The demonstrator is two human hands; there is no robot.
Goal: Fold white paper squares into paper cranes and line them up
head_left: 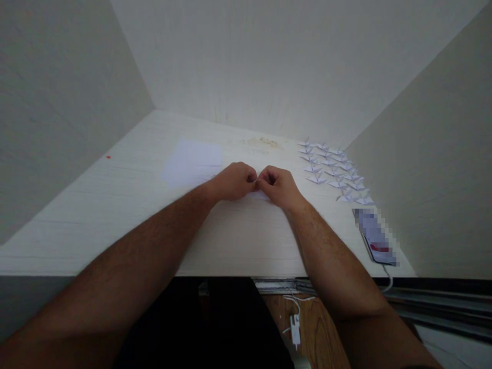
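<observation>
Two bare forearms (154,246) reach over a white wood-grain tabletop (246,246). The left hand (235,180) and right hand (280,187) meet, thumbs and forefingers pinched narrow on a small piece of white paper (262,195), which lies between and just below the fingertips, mostly hidden. Flat white paper sheets (194,160) lie near the left hand; folded white paper birds (330,163) stand in rows beyond the right.

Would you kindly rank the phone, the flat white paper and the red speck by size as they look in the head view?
Largest to smallest:
1. Flat white paper
2. Phone
3. Red speck
</observation>
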